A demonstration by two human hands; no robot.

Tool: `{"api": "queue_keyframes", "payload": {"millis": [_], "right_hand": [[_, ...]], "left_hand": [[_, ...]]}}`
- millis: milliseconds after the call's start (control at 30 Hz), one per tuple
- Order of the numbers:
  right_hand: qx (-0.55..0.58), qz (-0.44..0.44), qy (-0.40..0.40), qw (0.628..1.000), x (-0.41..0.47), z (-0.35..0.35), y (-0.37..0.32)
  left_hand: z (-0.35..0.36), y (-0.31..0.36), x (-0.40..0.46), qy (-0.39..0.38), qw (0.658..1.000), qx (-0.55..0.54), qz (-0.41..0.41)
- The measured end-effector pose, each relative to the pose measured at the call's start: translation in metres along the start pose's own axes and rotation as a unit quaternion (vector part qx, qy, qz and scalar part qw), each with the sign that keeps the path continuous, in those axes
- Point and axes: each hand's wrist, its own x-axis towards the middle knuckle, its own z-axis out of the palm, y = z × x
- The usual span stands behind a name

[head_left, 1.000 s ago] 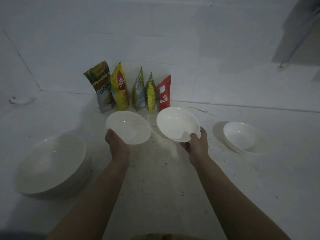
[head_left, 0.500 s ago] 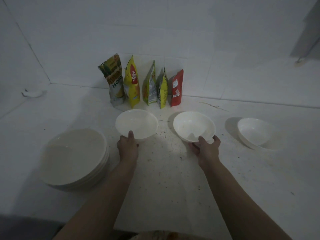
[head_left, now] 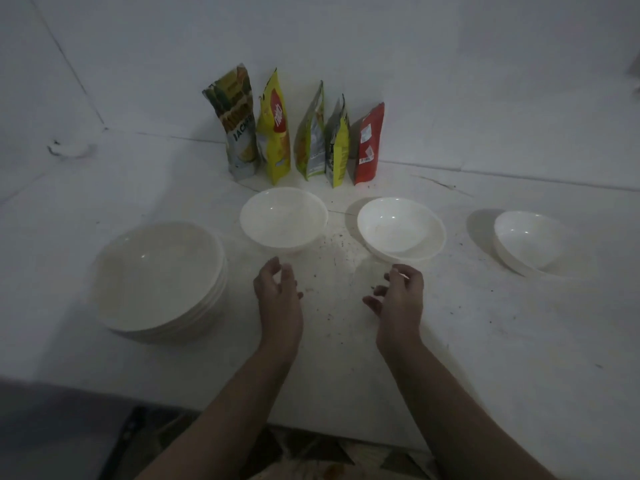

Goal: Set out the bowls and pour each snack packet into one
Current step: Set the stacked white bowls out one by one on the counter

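Bowls (head_left: 284, 220) (head_left: 401, 230) on the table, each just beyond a released, loosely curled hand (head_left: 277, 289) (head_left: 400, 294).

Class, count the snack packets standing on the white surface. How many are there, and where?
5, upright in a row against the back wall: jackfruit packet, yellow packet, green-silver packet, dark-yellow packet, red packet.

I see three white bowls, left (head_left: 283, 218), middle (head_left: 401, 228), right (head_left: 530, 242), smooth and glossy, small highlights inside; ceramic or plastic, can't tell. Stack of bowls (head_left: 159, 275) has the same smooth sheen. Snack packets (head_left: 298, 133) look like glossy printed foil or plastic film, creased. White table surface (head_left: 346, 323) reads matt, speckled with dark grit.
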Motion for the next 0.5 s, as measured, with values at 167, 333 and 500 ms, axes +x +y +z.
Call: {"api": "queue_keyframes", "payload": {"millis": [167,333,500], "right_hand": [[-0.034,-0.092,-0.082,0.992,-0.036,0.020,-0.008],[-0.064,-0.171,-0.137,0.974,-0.079,0.058,-0.026],[-0.097,-0.181,-0.173,0.963,-0.128,0.102,-0.027]], "left_hand": [[-0.019,0.022,-0.025,-0.022,0.994,0.015,0.108],[-0.065,0.062,-0.016,-0.035,0.957,0.025,0.286],[-0.135,0.088,0.015,-0.014,0.916,0.088,0.391]]}}
